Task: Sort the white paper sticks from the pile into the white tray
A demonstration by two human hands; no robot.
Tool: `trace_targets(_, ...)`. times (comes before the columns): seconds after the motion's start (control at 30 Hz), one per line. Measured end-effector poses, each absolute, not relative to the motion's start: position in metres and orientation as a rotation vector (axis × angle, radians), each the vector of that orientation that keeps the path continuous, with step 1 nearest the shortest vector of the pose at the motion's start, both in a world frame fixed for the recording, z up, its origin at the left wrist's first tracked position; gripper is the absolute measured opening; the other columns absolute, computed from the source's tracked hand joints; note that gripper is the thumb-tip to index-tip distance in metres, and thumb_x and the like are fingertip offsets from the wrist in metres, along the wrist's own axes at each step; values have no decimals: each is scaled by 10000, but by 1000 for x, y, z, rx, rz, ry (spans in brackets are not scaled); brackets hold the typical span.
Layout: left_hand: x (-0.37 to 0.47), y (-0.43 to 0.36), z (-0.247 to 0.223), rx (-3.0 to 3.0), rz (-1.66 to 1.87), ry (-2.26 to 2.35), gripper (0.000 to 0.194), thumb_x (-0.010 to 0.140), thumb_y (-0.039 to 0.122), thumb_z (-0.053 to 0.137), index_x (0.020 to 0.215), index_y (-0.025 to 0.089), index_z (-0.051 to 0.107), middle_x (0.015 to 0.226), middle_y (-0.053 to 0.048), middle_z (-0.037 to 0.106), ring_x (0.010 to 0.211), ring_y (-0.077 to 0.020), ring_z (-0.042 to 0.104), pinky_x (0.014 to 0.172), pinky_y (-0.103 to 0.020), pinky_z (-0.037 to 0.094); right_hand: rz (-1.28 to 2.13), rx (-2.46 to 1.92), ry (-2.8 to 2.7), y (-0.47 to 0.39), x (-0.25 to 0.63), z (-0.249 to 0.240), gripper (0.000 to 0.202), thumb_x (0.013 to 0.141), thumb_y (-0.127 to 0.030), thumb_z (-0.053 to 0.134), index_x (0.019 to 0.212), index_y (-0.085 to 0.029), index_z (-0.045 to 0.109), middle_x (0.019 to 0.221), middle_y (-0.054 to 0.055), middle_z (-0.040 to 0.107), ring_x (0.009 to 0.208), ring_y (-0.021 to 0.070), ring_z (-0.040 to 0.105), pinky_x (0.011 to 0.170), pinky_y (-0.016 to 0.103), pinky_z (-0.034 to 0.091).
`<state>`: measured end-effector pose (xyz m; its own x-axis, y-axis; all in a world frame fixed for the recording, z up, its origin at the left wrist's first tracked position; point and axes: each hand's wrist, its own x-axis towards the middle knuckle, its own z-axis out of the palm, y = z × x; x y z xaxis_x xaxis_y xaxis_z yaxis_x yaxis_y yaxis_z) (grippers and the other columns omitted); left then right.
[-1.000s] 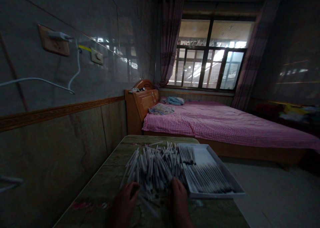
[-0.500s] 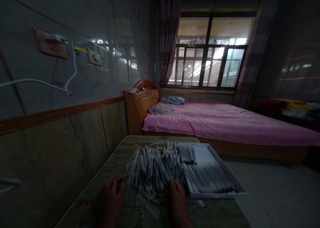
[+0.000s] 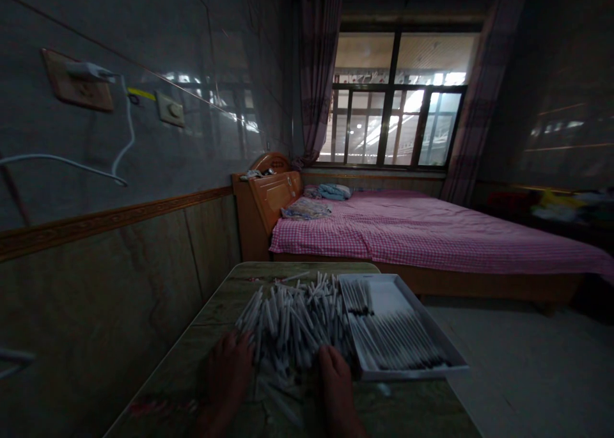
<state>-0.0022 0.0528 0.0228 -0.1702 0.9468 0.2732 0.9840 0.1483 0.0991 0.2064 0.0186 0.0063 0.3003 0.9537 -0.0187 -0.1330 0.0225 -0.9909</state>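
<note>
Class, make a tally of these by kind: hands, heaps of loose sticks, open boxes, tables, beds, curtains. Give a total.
Hands (left hand, right hand): 2
Heap of loose sticks: 1 (sticks overlap too much to count singly)
Open box: 1
Table: 1
Bed: 1
Curtains: 2
Total: 8

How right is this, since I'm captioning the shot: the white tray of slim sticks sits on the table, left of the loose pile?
Not quite: in the head view, the white tray of slim sticks sits on the table, right of the loose pile.
</note>
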Motion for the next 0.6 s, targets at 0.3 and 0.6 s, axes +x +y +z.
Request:
trace_targets(0.3,-10,66,28,-1999,-449,-2358,226,889,251,537,970,232,746,1134,-110,725,1038,-233,661,893,-324,460,978,-1199,-931,19,209,4,459,696,-668,637,589,-243,502,595,-49,428,617,157,396,568,261,373)
trace_targets(0.6,-19,73,19,-2018,-794,-2462,133,826,233,562,827,233,695,1022,-90,732,994,-224,690,873,-310,484,1006,-1223,-951,24,208,-9,488,697,-713,574,611,-240,494,619,-48,412,639,165,403,602,278,359)
